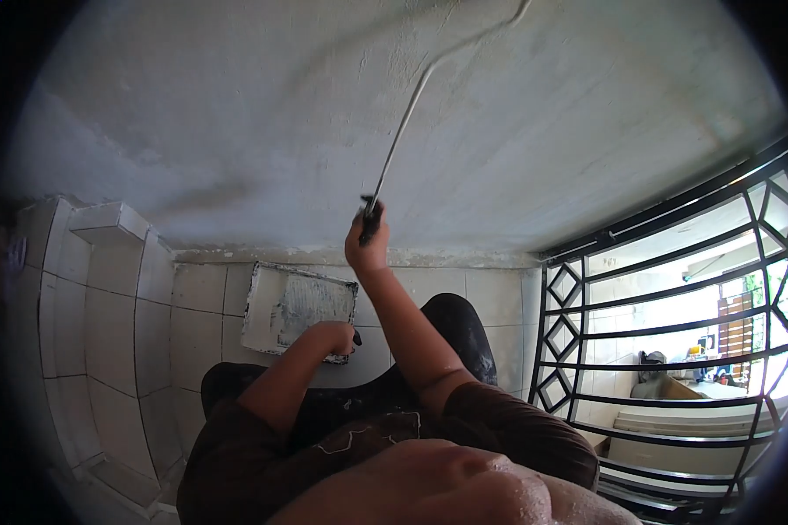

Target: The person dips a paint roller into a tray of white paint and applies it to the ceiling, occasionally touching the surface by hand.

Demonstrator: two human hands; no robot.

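One rod [402, 131] slants up the wall [219, 114], its handle [370, 229] clasped in the right hand [369, 255], likely for reach; the left hand [331, 336] is by the tray [262, 302] on the floor [497, 286], perhaps steadying it, grip unclear.

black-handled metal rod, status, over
Right hand closed on black-handled metal rod; left hand partly hiding white paint-smeared tray, grip unclear; rod's far end out of view

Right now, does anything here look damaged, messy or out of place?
The wall's bottom edge looks chipped and ragged, unlike a neat finish. Pale smears mark the dark trousers, probably paint. The tray is streaked and sits askew to the tiles.
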